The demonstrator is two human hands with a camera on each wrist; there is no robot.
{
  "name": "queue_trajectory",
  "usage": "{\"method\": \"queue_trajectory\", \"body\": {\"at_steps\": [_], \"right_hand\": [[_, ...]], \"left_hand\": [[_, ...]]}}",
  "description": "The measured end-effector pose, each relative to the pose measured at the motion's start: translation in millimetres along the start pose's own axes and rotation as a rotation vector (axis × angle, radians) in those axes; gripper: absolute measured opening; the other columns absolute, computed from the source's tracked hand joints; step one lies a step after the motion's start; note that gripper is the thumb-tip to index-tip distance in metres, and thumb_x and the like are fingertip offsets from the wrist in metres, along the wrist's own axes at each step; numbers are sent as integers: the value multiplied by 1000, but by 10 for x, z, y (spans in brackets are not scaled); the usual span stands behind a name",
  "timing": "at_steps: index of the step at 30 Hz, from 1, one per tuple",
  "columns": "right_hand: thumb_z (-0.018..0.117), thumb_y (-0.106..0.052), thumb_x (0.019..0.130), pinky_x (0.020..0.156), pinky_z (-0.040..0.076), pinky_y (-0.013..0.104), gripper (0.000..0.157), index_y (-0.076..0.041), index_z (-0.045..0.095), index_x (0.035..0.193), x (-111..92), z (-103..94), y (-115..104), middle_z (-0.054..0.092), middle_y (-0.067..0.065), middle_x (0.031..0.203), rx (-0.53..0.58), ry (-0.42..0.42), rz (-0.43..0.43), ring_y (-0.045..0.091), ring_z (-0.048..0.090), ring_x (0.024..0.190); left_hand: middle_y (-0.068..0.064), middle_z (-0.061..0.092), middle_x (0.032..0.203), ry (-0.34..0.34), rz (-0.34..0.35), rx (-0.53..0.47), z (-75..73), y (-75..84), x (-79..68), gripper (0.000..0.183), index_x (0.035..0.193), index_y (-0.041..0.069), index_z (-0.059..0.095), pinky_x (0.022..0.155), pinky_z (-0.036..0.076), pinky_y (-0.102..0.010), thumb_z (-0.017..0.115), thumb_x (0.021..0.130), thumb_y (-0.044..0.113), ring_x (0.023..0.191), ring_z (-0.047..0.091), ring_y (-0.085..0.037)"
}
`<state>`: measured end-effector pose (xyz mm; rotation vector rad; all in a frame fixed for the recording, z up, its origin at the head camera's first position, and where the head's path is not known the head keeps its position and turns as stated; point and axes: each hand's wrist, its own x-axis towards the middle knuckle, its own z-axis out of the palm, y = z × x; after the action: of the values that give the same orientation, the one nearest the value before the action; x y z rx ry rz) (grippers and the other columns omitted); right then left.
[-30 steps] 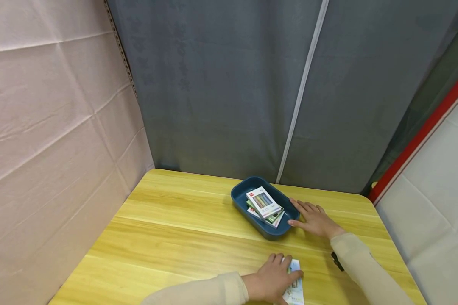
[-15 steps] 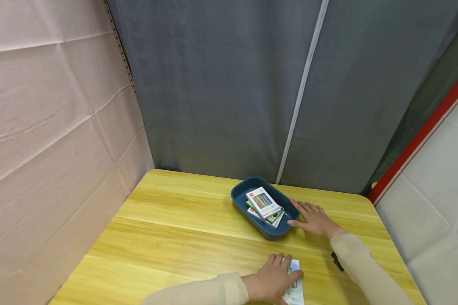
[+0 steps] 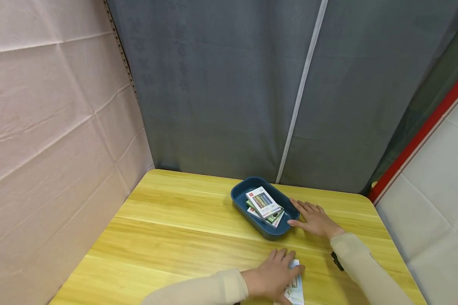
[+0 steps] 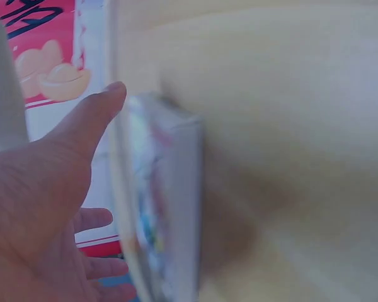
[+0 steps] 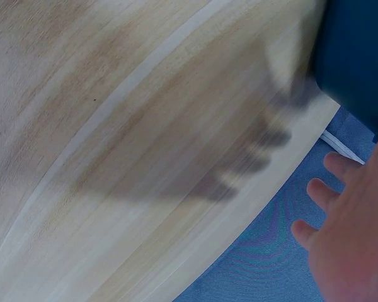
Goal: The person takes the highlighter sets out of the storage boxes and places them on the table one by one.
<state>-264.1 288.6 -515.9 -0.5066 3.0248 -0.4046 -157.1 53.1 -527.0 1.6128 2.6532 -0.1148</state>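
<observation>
In the head view my left hand [image 3: 272, 275] is over a flat, light-blue printed box [image 3: 294, 288] near the table's front edge, covering part of it. In the left wrist view the thumb and fingers are spread, and a gap shows between the thumb tip and the blurred box [image 4: 176, 189]. My right hand [image 3: 317, 221] rests with extended fingers at the right end of a dark blue plastic bin [image 3: 248, 216]. Inside the bin lie several stacked flat boxes, topped by a white box [image 3: 264, 202] picturing coloured sticks. The right wrist view shows several fingertips beside the bin [image 5: 359, 56].
The yellow wood-grain table [image 3: 183, 224] has rounded far corners. A grey curtain [image 3: 213, 93] hangs behind it, a pinkish cloth wall [image 3: 61, 140] stands at left, and a white panel with a red edge [image 3: 404, 148] at right.
My left hand has risen slightly and shifted a little away from the front edge over the light-blue box. The box, my right hand and the bin stay in place.
</observation>
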Motion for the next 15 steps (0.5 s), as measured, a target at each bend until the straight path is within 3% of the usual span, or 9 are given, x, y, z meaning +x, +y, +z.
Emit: {"method": "queue_trajectory", "body": {"at_steps": [9, 15], "right_hand": [[52, -63, 93, 112, 17, 74, 84, -18, 24, 158, -2, 9, 3, 36, 19, 158, 2, 11, -13, 51, 33, 142], [51, -65, 92, 112, 16, 74, 85, -19, 23, 158, 8, 32, 26, 35, 18, 159, 18, 12, -18, 51, 32, 142]], "left_hand": [[-5, 39, 156, 27, -7, -5, -199, -53, 5, 94, 151, 30, 37, 111, 40, -39, 57, 75, 82, 141, 40, -21], [-3, 39, 155, 16, -22, -5, -209, -74, -3, 91, 151, 30, 37, 112, 40, -37, 55, 77, 81, 141, 39, -20]]}}
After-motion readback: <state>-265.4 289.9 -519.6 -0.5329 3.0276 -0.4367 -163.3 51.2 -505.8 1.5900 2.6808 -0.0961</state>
